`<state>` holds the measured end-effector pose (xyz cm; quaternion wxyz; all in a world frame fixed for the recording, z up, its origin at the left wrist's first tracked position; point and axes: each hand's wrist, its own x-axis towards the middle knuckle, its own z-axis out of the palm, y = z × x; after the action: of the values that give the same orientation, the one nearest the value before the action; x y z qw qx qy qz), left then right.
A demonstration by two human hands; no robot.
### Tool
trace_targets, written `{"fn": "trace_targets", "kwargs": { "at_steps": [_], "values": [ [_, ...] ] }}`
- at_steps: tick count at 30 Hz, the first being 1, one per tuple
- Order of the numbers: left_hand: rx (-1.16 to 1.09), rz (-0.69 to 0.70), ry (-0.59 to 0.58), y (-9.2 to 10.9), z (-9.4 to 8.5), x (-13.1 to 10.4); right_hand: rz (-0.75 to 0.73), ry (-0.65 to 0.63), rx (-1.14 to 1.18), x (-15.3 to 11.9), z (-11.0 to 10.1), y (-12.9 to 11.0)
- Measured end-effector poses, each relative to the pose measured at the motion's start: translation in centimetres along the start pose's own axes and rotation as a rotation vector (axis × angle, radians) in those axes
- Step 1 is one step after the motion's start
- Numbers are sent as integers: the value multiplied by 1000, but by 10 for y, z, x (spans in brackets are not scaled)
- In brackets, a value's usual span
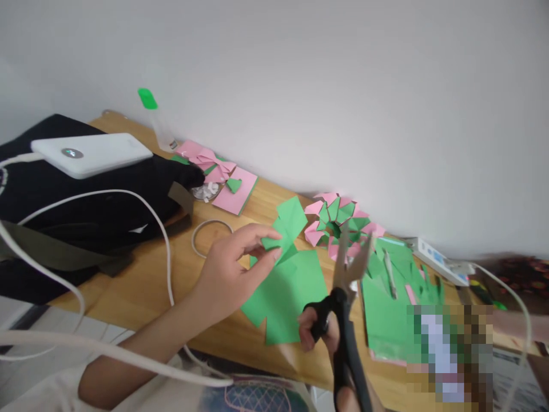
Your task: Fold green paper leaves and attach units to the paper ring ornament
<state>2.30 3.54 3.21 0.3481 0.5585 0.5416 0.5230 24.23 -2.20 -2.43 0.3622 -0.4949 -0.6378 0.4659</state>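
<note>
My left hand (234,269) pinches a piece of green paper (291,220) between thumb and fingers, its creased upper part sticking up. Beneath it, larger green paper sheets (295,286) lie on the wooden table. My right hand (319,332) has its fingers through the handles of black-handled scissors (343,292). The scissors' blades are spread apart and point up, to the right of the green paper and apart from it. Behind the blades sits a ring of folded pink and green paper (345,214).
On the left a white power bank (92,153) with cables rests on a black bag (86,212). Folded pink pieces (208,163) and a bottle with a green cap (148,98) stand by the wall. A green paper stack (384,329) and a power strip (437,260) lie right.
</note>
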Motion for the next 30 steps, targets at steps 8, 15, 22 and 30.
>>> {"fn": "trace_targets", "kwargs": {
  "at_steps": [8,15,22,30],
  "values": [
    [-138,-30,-30,5,-15,-1,68,-80,-220,-16,0,-40],
    [-186,-35,0,7,-18,0,118,-47,-356,-20,5,-43],
    [-178,30,68,2,-19,-1,27,-153,-553,-3,0,-67],
    [-46,140,116,-1,-18,-2,-39,-139,-601,9,2,-80]
  ]
}}
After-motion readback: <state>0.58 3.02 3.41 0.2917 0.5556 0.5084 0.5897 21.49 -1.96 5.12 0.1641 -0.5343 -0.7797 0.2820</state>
